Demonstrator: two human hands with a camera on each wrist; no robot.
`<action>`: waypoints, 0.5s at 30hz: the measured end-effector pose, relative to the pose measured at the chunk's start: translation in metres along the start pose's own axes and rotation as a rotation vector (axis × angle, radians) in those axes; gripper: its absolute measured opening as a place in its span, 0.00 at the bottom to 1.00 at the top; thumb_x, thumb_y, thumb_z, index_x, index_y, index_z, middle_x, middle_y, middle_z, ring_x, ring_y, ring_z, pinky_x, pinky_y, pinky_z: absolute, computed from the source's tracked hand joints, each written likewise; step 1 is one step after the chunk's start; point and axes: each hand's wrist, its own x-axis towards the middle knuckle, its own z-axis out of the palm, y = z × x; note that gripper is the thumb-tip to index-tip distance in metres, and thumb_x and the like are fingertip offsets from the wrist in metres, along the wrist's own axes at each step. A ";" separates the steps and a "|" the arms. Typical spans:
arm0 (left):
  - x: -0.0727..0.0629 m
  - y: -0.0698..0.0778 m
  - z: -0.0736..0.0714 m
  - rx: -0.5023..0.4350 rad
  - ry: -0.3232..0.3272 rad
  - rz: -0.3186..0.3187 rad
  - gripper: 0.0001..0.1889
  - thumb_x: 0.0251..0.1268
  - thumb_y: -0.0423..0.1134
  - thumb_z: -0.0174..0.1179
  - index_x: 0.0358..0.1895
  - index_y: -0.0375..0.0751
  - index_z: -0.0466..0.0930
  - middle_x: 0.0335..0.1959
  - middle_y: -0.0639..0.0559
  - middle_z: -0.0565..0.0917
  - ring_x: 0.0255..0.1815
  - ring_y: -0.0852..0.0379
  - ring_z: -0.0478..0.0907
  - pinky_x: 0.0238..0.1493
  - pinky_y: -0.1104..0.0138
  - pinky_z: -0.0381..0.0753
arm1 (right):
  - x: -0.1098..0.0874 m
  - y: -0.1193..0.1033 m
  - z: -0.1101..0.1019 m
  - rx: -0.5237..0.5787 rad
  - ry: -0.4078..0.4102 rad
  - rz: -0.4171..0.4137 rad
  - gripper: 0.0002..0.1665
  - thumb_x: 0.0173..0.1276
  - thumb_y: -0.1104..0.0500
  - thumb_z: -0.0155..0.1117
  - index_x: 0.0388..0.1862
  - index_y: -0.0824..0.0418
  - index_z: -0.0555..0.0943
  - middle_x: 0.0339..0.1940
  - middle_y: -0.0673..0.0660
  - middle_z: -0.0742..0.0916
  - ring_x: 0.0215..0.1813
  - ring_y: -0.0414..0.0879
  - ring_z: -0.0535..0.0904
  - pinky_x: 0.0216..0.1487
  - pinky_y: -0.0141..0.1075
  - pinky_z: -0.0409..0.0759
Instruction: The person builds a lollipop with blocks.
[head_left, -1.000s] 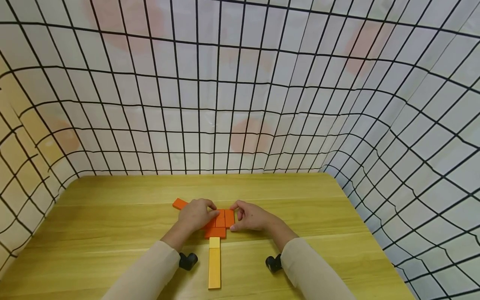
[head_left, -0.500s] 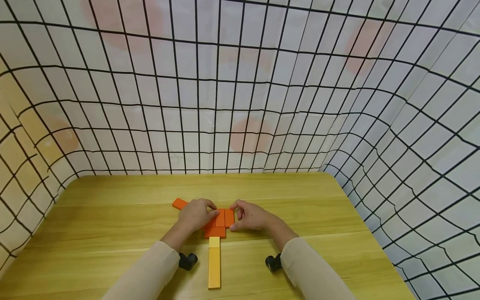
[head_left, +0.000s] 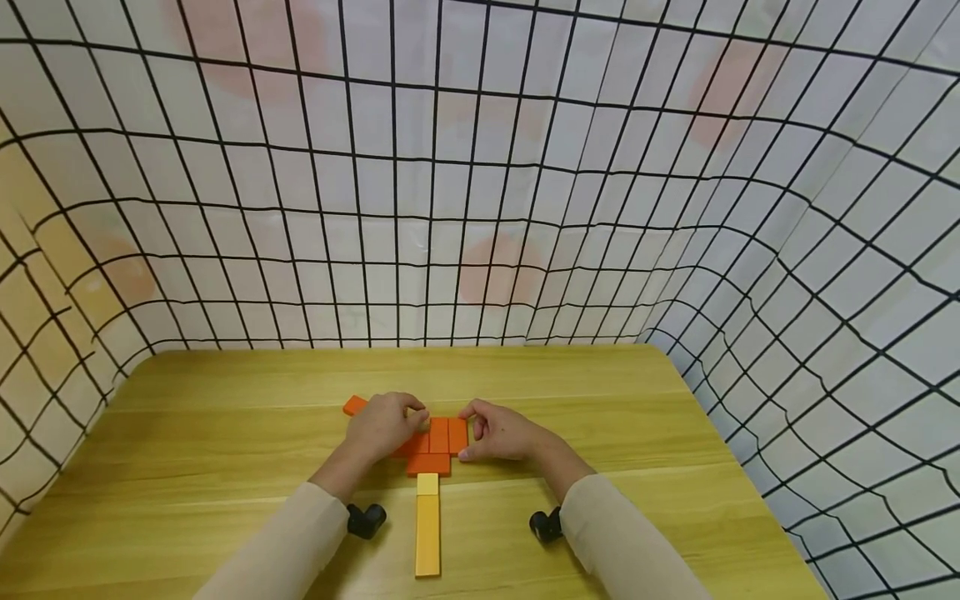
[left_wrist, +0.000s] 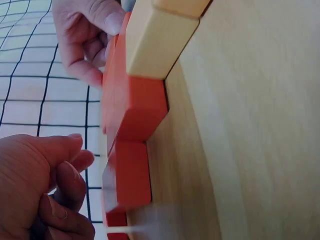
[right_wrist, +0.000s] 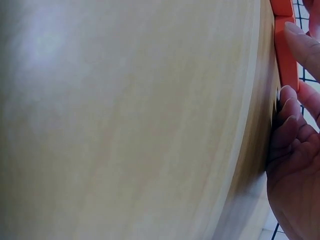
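Several flat orange blocks lie pressed together on the table in the head view. My right hand [head_left: 504, 432] pinches the rightmost orange block [head_left: 458, 436] between thumb and forefinger at its near and far ends. My left hand [head_left: 378, 427] hovers over the left part of the group, partly hiding the left orange block [head_left: 417, 444]; in the left wrist view its fingers are loosely bent with nothing between them. Another orange block [head_left: 429, 464] lies crosswise in front. From it a pale yellow block [head_left: 427, 484] and a long yellow block [head_left: 427, 536] run toward me.
Behind my left hand, a slanted orange block [head_left: 355, 405] shows only its far end. Black netting [head_left: 465, 221] rises along the back and sides of the wooden table [head_left: 615, 400], with pale sheeting behind it. Black wrist cameras [head_left: 367, 521] sit at both sleeves.
My left hand has shifted slightly up and left off the middle orange block, uncovering more of it. The right hand keeps its hold, and the blocks look unmoved.
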 end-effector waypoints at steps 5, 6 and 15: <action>-0.001 -0.009 -0.010 -0.054 0.047 -0.001 0.17 0.74 0.51 0.60 0.58 0.50 0.86 0.32 0.51 0.87 0.24 0.58 0.73 0.23 0.66 0.67 | -0.001 -0.002 0.000 -0.001 -0.001 -0.006 0.33 0.62 0.50 0.78 0.62 0.52 0.74 0.35 0.50 0.78 0.33 0.42 0.71 0.37 0.33 0.71; -0.001 -0.011 -0.012 -0.064 0.056 -0.004 0.17 0.75 0.51 0.59 0.59 0.50 0.85 0.28 0.51 0.86 0.22 0.58 0.70 0.22 0.66 0.65 | 0.000 -0.002 0.000 0.002 -0.002 -0.010 0.33 0.62 0.50 0.78 0.62 0.52 0.74 0.35 0.51 0.78 0.33 0.42 0.71 0.37 0.34 0.72; -0.002 -0.033 -0.031 -0.083 0.095 -0.023 0.20 0.77 0.48 0.56 0.65 0.47 0.81 0.24 0.52 0.81 0.21 0.58 0.69 0.23 0.66 0.65 | 0.001 0.000 0.001 0.009 -0.001 -0.006 0.33 0.62 0.52 0.78 0.62 0.55 0.73 0.36 0.52 0.77 0.34 0.43 0.70 0.38 0.35 0.71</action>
